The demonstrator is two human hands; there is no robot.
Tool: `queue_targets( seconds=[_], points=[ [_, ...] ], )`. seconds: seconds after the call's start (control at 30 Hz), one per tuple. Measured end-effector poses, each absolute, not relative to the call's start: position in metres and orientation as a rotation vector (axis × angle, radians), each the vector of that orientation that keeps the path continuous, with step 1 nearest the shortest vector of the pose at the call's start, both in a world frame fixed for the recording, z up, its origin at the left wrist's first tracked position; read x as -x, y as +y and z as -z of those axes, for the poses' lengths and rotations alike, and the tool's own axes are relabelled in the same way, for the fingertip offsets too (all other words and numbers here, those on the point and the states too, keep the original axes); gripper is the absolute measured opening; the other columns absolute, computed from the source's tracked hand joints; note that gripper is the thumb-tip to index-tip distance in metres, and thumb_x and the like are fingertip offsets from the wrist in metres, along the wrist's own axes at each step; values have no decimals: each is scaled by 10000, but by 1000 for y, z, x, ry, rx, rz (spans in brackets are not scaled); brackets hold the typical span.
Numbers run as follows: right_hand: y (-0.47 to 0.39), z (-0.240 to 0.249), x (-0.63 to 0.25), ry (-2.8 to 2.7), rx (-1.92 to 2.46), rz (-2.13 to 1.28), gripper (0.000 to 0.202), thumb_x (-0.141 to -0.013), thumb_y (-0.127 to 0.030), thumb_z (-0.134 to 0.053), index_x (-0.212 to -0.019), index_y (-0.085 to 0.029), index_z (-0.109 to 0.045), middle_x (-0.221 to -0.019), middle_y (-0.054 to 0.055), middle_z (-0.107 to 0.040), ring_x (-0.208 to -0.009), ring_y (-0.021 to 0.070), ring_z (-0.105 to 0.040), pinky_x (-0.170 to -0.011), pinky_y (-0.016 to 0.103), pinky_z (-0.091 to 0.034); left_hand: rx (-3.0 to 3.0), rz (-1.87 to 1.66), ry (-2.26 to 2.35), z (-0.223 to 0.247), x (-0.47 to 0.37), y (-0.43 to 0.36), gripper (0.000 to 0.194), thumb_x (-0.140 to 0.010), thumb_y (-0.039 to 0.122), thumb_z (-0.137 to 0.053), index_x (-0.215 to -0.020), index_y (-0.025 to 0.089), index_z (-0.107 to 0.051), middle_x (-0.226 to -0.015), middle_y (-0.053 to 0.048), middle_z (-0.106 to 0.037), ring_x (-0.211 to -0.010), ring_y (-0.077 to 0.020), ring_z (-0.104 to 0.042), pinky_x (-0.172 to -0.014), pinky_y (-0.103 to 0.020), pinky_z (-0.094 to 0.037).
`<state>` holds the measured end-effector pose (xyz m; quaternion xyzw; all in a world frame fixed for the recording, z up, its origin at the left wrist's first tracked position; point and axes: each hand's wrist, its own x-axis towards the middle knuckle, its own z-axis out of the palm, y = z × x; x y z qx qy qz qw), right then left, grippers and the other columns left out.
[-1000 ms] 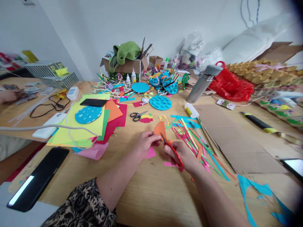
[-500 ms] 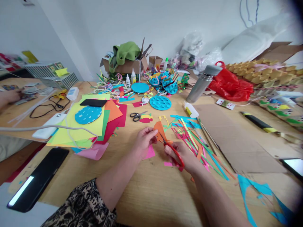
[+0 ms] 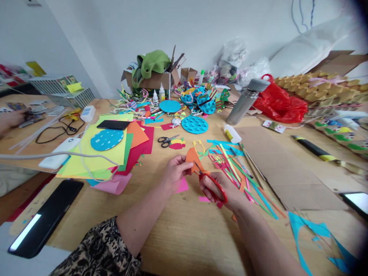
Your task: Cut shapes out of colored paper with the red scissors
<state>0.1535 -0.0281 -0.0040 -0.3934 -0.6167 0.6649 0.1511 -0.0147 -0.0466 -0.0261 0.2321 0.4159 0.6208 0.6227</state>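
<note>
My left hand (image 3: 177,172) pinches a small piece of orange paper (image 3: 193,156) between thumb and fingers above the table. My right hand (image 3: 220,188) is wrapped round the red handles of a pair of scissors (image 3: 219,190), whose blades lie against the orange paper. Pink paper scraps (image 3: 183,185) lie beneath my hands. Just beyond are black-handled scissors (image 3: 165,142) and a red and yellow paper cutout (image 3: 177,144). Beside my right hand spreads a pile of coloured paper strips (image 3: 234,168).
Coloured paper sheets (image 3: 115,161) with a phone (image 3: 113,125) and a blue disc (image 3: 107,139) lie left. A steel bottle (image 3: 244,101), glue bottle (image 3: 232,133) and cardboard sheet (image 3: 284,172) are right. Another person's hand (image 3: 17,120) handles cards at far left.
The scissors' handles have spread and swung slightly right. The orange paper has turned a little in my left hand. The other person's hand has shifted slightly.
</note>
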Motion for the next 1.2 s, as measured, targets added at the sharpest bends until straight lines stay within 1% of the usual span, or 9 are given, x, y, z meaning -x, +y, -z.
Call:
queue_targets(
  seconds=[0.13, 0.23, 0.3, 0.5, 0.77, 0.93, 1.1, 1.2],
  points=[
    [-29, 2, -154, -1777, 1069, -1920, 635, -727, -798, -574, -683, -165, -552, -440, -25, -511, -342, 68, -402, -329, 196, -289, -547, -1419, 949, 27, 15, -46, 227, -582, 183, -781, -723, 144, -608, -626, 11, -594, -557, -85, -496, -584, -251, -365],
    [-29, 0, -154, -1779, 1044, -1932, 633, -729, -795, -574, -708, -162, -568, -485, -8, -540, -382, 85, -453, -344, 200, -309, -562, -1422, 948, 26, 14, -47, 233, -583, 182, -785, -735, 144, -612, -644, 9, -606, -568, -85, -503, -592, -250, -373],
    [-29, 0, -154, -1776, 1019, -1943, 642, -730, -802, -566, -714, -160, -572, -502, 0, -552, -395, 85, -463, -355, 201, -314, -578, -1427, 956, 25, 14, -47, 238, -583, 183, -787, -740, 144, -612, -660, 5, -618, -576, -86, -509, -590, -246, -375],
    [-29, 2, -154, -1774, 1021, -1937, 637, -750, -796, -557, -708, -161, -565, -493, -12, -531, -390, 79, -448, -371, 206, -314, -621, -1447, 990, 23, 14, -47, 259, -587, 180, -779, -789, 137, -623, -687, -10, -648, -584, -91, -526, -575, -245, -378],
    [-28, 5, -156, -1840, 1073, -1889, 645, -748, -808, -540, -696, -165, -560, -477, -11, -524, -377, 82, -433, -338, 196, -281, -612, -1434, 994, 22, 14, -48, 288, -576, 177, -778, -813, 140, -619, -696, -11, -653, -586, -92, -531, -576, -246, -382],
    [-28, 3, -155, -1862, 1077, -1872, 632, -730, -796, -577, -622, -175, -525, -438, -22, -505, -337, 59, -365, -334, 198, -269, -610, -1427, 998, 22, 14, -48, 293, -572, 186, -786, -806, 143, -615, -692, -9, -645, -581, -91, -524, -577, -247, -380],
    [-27, 5, -155, -1820, 1125, -1890, 628, -700, -797, -609, -609, -183, -512, -425, -27, -499, -332, 59, -355, -324, 196, -258, -618, -1423, 992, 22, 14, -48, 297, -575, 202, -796, -801, 145, -611, -675, -2, -636, -569, -87, -516, -582, -248, -381],
    [-27, 6, -156, -1814, 1132, -1889, 626, -696, -790, -623, -610, -179, -518, -434, -24, -502, -344, 63, -379, -332, 194, -261, -626, -1419, 988, 22, 14, -48, 282, -583, 201, -791, -797, 144, -616, -661, 2, -632, -560, -86, -512, -576, -247, -374]
  ],
)
